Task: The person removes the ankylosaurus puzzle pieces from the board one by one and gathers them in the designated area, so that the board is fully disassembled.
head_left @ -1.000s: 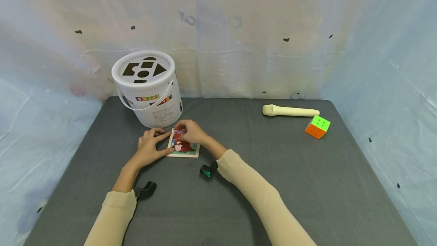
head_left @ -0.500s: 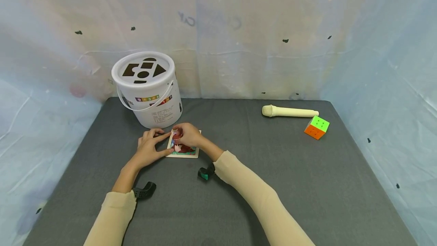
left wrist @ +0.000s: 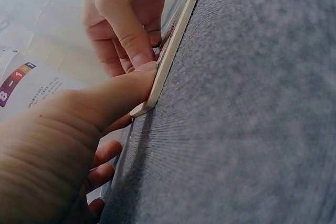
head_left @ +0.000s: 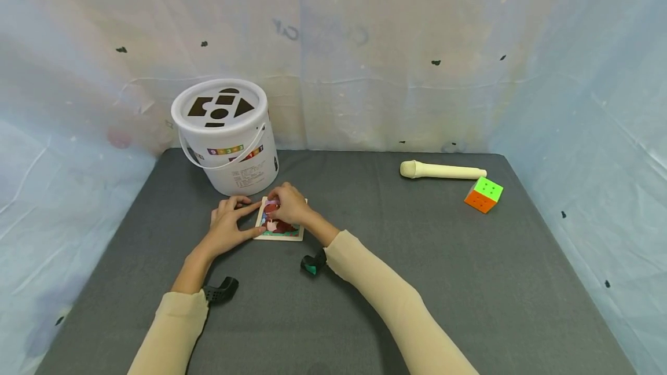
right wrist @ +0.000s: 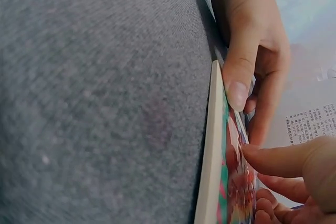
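A small wooden picture puzzle board lies flat in front of the bucket, with a dark red figure on a colourful picture. At its left side rests my left hand, thumb on the picture near the front corner and index finger reaching to the far left corner. In the left wrist view, the thumb presses over the board's pale edge. My right hand bends over the board's far left part, thumb and fingertips touching the picture. In the right wrist view, the thumb meets the picture's surface. Whether a loose piece is pinched is hidden.
Just behind the hands stands a white bucket with shape holes in its lid and a hanging handle. A cream toy microphone and a green-and-orange puzzle cube lie at the right back of the grey-covered table.
My right hand has shifted slightly over the board's far left part, its wrist and forearm moving a little left. My left hand and the board stay in place.
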The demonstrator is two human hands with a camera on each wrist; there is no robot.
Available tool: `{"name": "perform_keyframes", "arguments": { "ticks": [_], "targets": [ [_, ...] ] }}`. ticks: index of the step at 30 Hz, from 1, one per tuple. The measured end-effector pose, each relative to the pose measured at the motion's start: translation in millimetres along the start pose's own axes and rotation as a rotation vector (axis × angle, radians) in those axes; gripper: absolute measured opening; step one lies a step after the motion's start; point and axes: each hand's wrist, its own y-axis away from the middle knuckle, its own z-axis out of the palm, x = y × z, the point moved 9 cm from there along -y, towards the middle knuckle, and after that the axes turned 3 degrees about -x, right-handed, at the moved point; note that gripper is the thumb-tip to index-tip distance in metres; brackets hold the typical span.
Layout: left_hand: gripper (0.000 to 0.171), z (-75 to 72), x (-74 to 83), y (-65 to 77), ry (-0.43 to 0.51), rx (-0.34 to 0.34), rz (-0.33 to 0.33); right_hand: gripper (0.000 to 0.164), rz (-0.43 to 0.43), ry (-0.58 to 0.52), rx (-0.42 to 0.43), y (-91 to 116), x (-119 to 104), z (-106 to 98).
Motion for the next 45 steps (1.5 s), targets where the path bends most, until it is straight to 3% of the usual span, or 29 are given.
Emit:
{"name": "perform_keyframes", "arguments": {
  "ticks": [4,11,20,30,35,45],
  "targets": [
    [0.070,-0.6,-0.2,-0.3,-0.001,-0.001,0.001,0.031,-0.009,-0.007,-0.001,-0.5,-1.8,-0.3],
    [0.070,-1.3,0.1,-0.2,0.003,0.005,0.002,0.043,0.015,0.009,-0.027,-3.1,-1.7,0.7],
    [0.068,-1.0,2.2,0.1,0.010,0.001,0.001,0.038,0.045,0.038,-0.057,-4.5,-1.9,0.7],
    [0.068,-1.3,1.6,1.4,0.018,0.006,-0.002,0.032,0.067,0.036,-0.036,-5.5,-1.8,0.4],
    [0.069,0.1,-0.2,1.0,0.017,0.004,0.003,0.024,0.064,-0.005,-0.005,-5.0,-1.3,-1.6],
    [0.069,0.4,-1.2,0.6,0.013,0.019,0.013,0.008,0.055,-0.190,0.036,-3.8,2.6,-6.2]
  ]
}}
